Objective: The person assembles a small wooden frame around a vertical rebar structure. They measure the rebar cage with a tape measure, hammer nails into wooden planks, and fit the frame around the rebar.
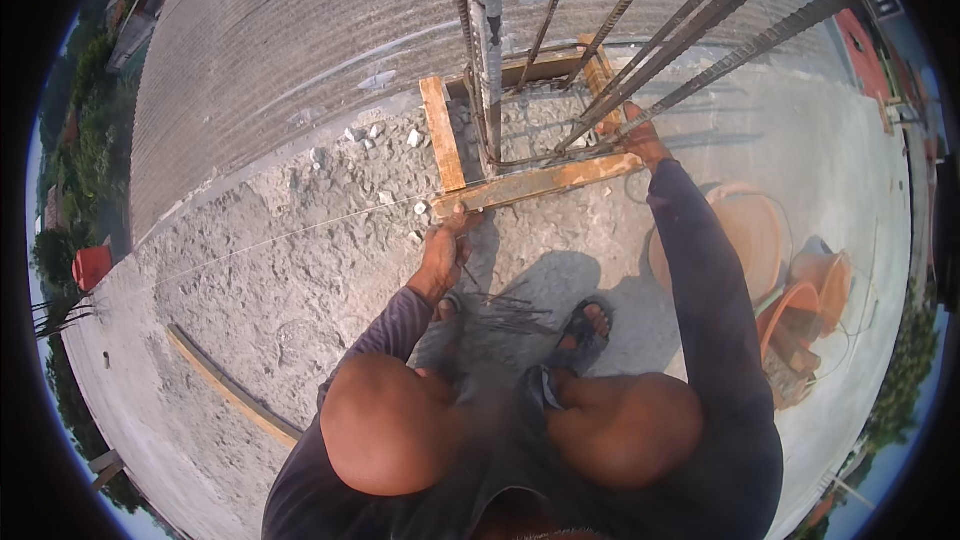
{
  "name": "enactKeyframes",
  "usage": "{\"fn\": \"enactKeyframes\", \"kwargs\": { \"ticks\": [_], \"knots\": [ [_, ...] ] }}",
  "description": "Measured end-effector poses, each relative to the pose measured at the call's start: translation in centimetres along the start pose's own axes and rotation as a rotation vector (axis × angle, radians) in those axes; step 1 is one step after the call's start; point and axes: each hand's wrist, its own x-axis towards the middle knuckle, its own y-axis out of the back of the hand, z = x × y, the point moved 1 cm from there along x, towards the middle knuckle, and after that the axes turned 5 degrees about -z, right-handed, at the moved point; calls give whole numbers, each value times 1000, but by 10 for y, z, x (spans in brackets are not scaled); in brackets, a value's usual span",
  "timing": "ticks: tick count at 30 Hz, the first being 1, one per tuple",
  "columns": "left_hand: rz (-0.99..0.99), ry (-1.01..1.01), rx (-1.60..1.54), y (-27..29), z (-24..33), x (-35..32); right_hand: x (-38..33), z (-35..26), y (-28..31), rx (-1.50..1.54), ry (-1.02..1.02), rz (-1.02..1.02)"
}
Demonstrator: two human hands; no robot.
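Note:
A rectangular wooden frame point(545, 182) lies on the rough concrete around the foot of several upright steel rebars point(487, 30). At its near left corner, my left hand point(440, 258) has its fingers curled against the end of the front board. My right hand point(645, 140) grips the near right corner, partly behind a slanting rebar. A thin string point(290, 230) runs from the left across the concrete toward the frame's left corner. Short rods or wires point(508, 315) lie between my feet.
Corrugated roofing point(300, 50) borders the far side. Orange basins point(745, 240) and orange buckets point(825, 280) stand to the right, one bucket holding wood pieces. A long wooden strip point(228, 385) lies at left. Chunks of rubble point(414, 138) sit beside the frame.

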Motion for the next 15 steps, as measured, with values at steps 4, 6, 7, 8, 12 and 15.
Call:
{"fn": "enactKeyframes", "kwargs": {
  "ticks": [4,6,7,8,12,15],
  "knots": [
    [67,-45,-29,-3,-5,1,-3,6,0,18,19,3],
    [85,-48,-39,-5,-7,0,-7,7,-2,-57,110,40],
    [113,-36,-44,-5,-8,0,-8,7,-3,-90,157,65],
    [89,-72,-61,-5,-8,0,-9,7,-4,-126,207,95],
    [82,-99,-184,-6,-11,3,-7,5,-4,-93,252,1],
    [32,-88,-231,-5,-13,7,-9,0,-2,-32,185,-114]
  ]
}}
